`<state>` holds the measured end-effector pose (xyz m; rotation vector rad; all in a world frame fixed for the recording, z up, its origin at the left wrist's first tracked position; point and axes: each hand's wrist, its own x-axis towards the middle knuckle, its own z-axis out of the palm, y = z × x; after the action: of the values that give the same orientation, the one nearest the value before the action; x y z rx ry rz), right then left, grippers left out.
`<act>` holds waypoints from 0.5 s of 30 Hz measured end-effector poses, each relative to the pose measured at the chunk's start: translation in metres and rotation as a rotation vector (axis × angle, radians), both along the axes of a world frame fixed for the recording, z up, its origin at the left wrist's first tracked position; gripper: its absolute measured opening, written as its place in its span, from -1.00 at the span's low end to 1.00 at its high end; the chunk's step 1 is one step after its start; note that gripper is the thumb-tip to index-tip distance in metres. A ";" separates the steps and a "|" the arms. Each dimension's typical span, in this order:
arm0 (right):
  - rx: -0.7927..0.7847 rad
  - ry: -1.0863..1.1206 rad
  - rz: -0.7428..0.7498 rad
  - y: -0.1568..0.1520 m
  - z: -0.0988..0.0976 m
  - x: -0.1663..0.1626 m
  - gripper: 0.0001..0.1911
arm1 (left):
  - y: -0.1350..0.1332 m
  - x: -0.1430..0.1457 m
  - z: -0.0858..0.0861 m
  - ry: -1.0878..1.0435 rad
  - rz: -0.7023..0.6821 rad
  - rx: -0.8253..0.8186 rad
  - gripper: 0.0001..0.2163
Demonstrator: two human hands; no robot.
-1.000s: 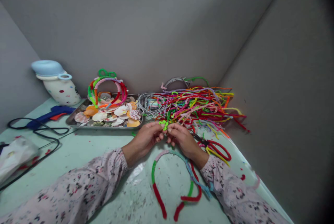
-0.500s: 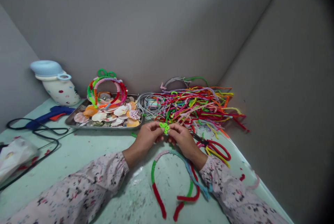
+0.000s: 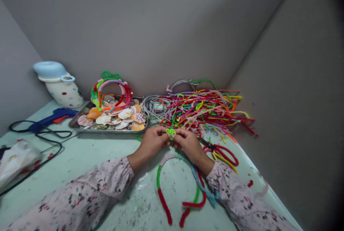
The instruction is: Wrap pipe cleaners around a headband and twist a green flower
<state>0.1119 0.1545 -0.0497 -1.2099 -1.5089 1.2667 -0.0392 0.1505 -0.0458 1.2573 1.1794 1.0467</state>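
Between my fingertips is a small bright green pipe cleaner (image 3: 170, 131) curled into several little loops. My left hand (image 3: 153, 143) pinches it from the left, and my right hand (image 3: 190, 146) pinches it from the right; the fingers behind it are partly hidden. Just below my hands, a headband wrapped in pink, green, red and blue pipe cleaner (image 3: 160, 180) lies on the table. A loose red pipe cleaner (image 3: 195, 205) and a light blue one (image 3: 206, 192) lie across its right side, near my right wrist.
A metal tray (image 3: 107, 131) holds shells and wrapped headbands (image 3: 125, 91). Behind my hands spreads a pile of coloured pipe cleaners (image 3: 206, 107) beside wire hoops (image 3: 154, 105). Red-handled scissors (image 3: 228, 154) lie right. At left are a blue glue gun (image 3: 51, 119), its cord and a bottle (image 3: 63, 89).
The green loops have turned slightly between my fingers and look rounder, more flower-like. Both hands keep their pinch in nearly the same place. The whole view has shifted very slightly.
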 end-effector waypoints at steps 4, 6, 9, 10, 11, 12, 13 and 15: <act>0.025 -0.009 -0.013 0.000 -0.001 0.000 -0.87 | 0.000 0.001 0.001 0.000 -0.002 -0.011 -0.88; 0.030 -0.023 -0.011 0.000 -0.002 0.000 -0.87 | -0.001 0.002 0.001 0.011 0.006 -0.008 -0.89; 0.023 -0.027 -0.002 0.000 -0.002 0.001 -0.87 | -0.002 0.003 0.001 0.019 0.016 0.001 -0.89; 0.019 -0.018 0.004 0.000 -0.001 0.001 -0.87 | -0.002 0.003 0.001 0.015 0.020 0.006 -0.90; 0.014 -0.005 0.008 0.000 -0.001 0.001 -0.86 | -0.002 0.004 0.001 0.008 0.023 0.012 -0.90; 0.009 0.010 0.008 0.000 -0.001 0.001 -0.86 | -0.003 0.004 0.002 0.001 0.029 0.016 -0.91; 0.006 0.021 0.004 0.000 -0.001 0.001 -0.86 | -0.003 0.005 0.002 -0.006 0.034 0.019 -0.92; 0.004 0.027 -0.015 0.000 -0.001 0.000 -0.84 | -0.003 0.005 0.002 -0.013 0.039 0.021 -0.92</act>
<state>0.1118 0.1549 -0.0512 -1.1948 -1.4797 1.2643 -0.0341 0.1473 -0.0438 1.2466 1.1902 1.0965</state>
